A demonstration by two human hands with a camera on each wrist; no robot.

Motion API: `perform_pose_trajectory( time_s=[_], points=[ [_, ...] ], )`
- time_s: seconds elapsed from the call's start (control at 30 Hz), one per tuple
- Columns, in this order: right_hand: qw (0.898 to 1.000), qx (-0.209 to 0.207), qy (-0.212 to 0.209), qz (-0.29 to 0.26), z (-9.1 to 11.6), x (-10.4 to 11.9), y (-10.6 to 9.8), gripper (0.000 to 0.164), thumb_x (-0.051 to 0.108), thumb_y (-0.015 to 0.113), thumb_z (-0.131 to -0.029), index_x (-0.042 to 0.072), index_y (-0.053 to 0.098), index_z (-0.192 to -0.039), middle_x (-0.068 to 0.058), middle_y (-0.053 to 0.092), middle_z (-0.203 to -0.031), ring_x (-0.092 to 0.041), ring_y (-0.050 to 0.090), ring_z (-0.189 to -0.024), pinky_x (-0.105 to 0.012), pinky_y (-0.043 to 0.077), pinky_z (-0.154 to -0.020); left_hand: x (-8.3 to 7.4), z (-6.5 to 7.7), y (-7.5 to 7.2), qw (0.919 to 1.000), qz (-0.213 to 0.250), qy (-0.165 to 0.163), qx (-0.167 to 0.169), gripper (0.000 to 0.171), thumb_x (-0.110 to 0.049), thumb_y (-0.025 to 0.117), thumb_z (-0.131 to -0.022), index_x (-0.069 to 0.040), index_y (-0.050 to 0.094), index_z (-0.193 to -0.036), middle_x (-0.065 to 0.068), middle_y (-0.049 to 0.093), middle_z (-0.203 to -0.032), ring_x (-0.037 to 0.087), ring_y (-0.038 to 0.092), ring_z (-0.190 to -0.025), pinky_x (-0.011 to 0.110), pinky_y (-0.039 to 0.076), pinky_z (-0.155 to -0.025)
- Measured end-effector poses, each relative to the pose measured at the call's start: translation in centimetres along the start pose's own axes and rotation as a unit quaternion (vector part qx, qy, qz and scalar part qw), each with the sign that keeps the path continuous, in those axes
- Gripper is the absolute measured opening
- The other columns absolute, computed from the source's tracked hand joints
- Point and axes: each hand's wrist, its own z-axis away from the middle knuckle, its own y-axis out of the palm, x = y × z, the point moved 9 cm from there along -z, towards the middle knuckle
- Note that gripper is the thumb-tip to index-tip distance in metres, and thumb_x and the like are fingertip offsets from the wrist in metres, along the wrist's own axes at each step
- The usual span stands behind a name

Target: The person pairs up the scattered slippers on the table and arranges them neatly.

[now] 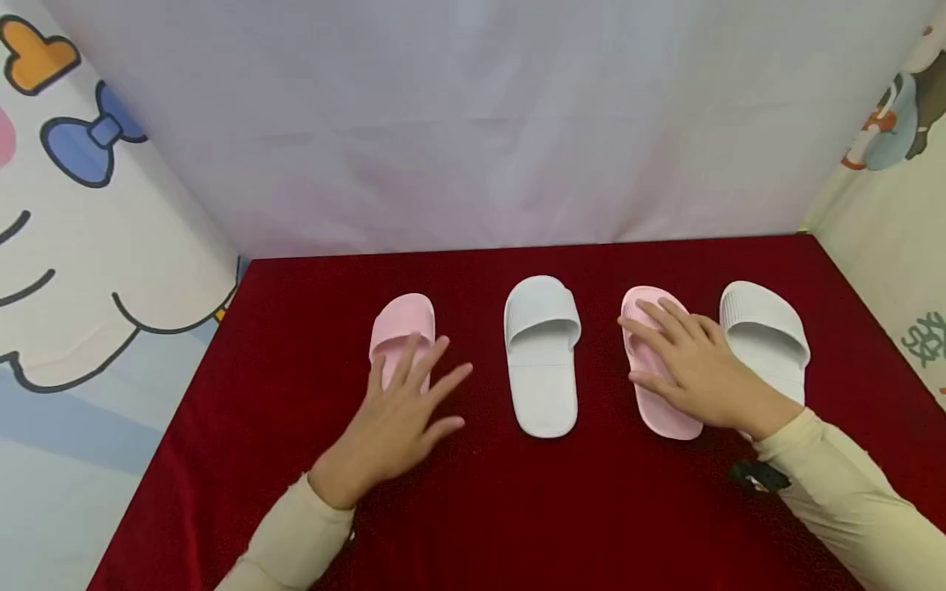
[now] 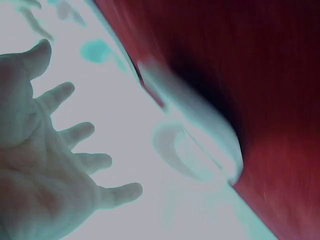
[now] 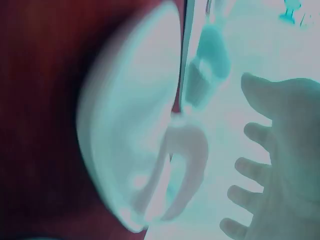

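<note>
My left hand [image 1: 392, 423] is over the lower part of a pink slipper [image 1: 402, 320], its fingers spread and straight, partly hiding the footbed. In the left wrist view, that hand [image 2: 45, 160] shows its palm, apart from a blurred pale slipper [image 2: 205, 120]. Farther right, my right hand [image 1: 698, 369] reaches over the other pink slipper [image 1: 665, 414], covering its strap. Those fingers look extended and spread, gripping nothing. A pale slipper [image 3: 120, 125] lies well apart from the right hand [image 3: 295, 150] in the right wrist view.
One white slipper [image 1: 543, 398] stands between the two pink ones. Another white slipper [image 1: 761, 316] is at the far right, partly behind my right hand and wrist. All lie on a red cloth [image 1: 562, 509], with a pale curtain [image 1: 502, 148] behind and printed walls at both sides.
</note>
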Motion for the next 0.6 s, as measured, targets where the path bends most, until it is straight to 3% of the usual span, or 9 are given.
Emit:
perform_pose_trajectory(
  time_s=[0.13, 0.27, 0.43, 0.6],
  points=[
    [0.999, 0.005, 0.038, -0.004, -1.2, -3.8, -1.2, 0.062, 0.036, 0.062, -0.097, 0.015, 0.039, -0.149, -0.021, 0.034, -0.156, -0.048, 0.031, -0.142, -0.069, 0.029, -0.101, 4.6, -2.8, -1.6, 0.9976, 0.063, -0.024, -0.016, 0.062, -0.045, 0.056, -0.099, -0.023, 0.038, -0.154, 0.011, 0.022, -0.165, 0.043, 0.012, -0.153, 0.073, 0.029, -0.107],
    [0.998, 0.036, 0.054, -0.006, -1.7, -6.0, -1.0, 0.056, 0.034, 0.057, -0.1, 0.012, 0.04, -0.148, -0.025, 0.037, -0.152, -0.051, 0.035, -0.138, -0.069, 0.028, -0.099, 7.9, -4.8, -1.2, 0.9936, 0.105, -0.042, 0.006, 0.058, -0.037, 0.053, -0.102, -0.017, 0.036, -0.154, 0.015, 0.021, -0.164, 0.047, 0.013, -0.151, 0.076, 0.031, -0.104],
    [0.997, 0.062, 0.037, -0.014, -1.3, -6.4, 0.1, 0.047, 0.026, 0.053, -0.102, 0.012, 0.045, -0.146, -0.027, 0.042, -0.149, -0.05, 0.042, -0.134, -0.067, 0.03, -0.097, 9.7, -5.2, 0.6, 0.9857, 0.148, -0.058, 0.056, 0.053, -0.029, 0.048, -0.104, -0.016, 0.037, -0.154, 0.019, 0.015, -0.166, 0.047, 0.009, -0.152, 0.08, 0.023, -0.106],
    [0.998, 0.052, 0.022, -0.037, -1.4, -6.3, 0.8, 0.044, 0.018, 0.054, -0.101, 0.01, 0.047, -0.144, -0.026, 0.046, -0.146, -0.047, 0.044, -0.134, -0.065, 0.031, -0.097, 10.7, -4.9, 1.6, 0.9787, 0.184, -0.067, 0.061, 0.048, -0.015, 0.043, -0.104, -0.016, 0.043, -0.152, 0.026, 0.018, -0.163, 0.05, 0.013, -0.151, 0.078, 0.019, -0.11]
  ],
)
